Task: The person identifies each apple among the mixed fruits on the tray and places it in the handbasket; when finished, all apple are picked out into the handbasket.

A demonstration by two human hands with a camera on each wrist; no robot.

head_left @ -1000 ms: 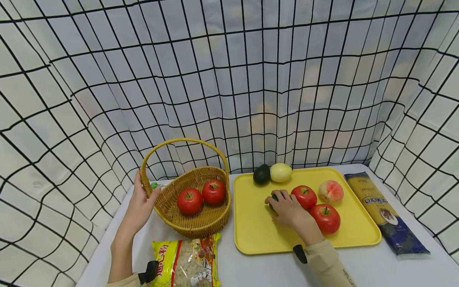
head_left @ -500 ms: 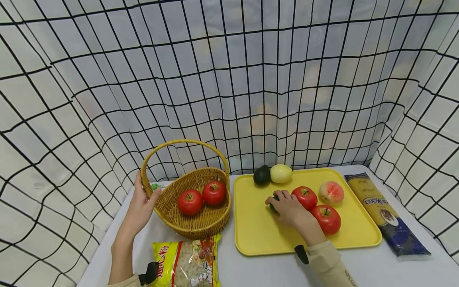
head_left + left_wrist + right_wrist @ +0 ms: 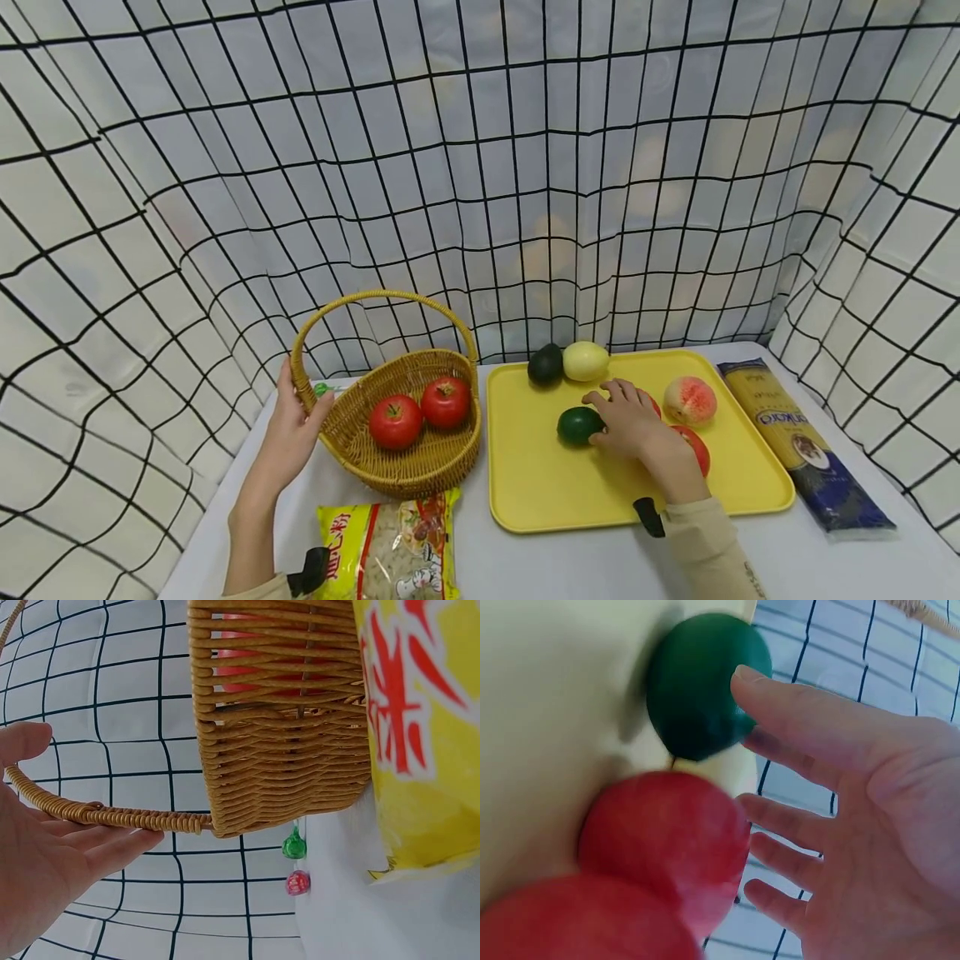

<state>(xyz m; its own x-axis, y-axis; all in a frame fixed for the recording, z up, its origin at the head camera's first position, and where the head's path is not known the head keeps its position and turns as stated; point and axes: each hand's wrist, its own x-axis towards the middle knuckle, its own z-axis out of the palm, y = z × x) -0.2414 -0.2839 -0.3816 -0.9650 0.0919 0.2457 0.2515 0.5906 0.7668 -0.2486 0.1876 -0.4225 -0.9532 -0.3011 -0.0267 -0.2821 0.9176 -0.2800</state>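
Right hand (image 3: pixel 628 427): spread, fingers extended and apart. Its thumb lies against or just beside the green oval fruit (image 3: pixel 577 426); contact cannot be confirmed. That fruit lies on the yellow tray (image 3: pixel 532 492), left of the hand. Left hand (image 3: pixel 294 435): fingers nearly straight and touching the handle (image 3: pixel 386 293) of the basket (image 3: pixel 442 468) near its lower end, thumb standing apart.

Container 1, basket: holds two red fruits (image 3: pixel 395 422), side by side. Container 2, tray: holds the green oval fruit, two further red fruits (image 3: pixel 695 450) partly covered by the right hand and wrist, and a blushed peach (image 3: pixel 691 401). At the tray's far edge, a dark oval fruit (image 3: pixel 545 365) and a pale yellow fruit (image 3: pixel 586 362) sit together.

Materials and shapes: basket woven in brown strands, with a rounded body and a tall arched handle bound in a spiral wrap. Tray flat and smooth, rectangular, with rounded corners and a raised rim. Green oval fruit smooth and glossy. Red fruits round and smooth-skinned. Printed bag (image 3: pixel 393 546), yellow with a transparent window, lies in front of the basket. Long packet (image 3: pixel 806 450), gold and blue, glossy, lies right of the tray. White cloth (image 3: pixel 510 567) covers the table.
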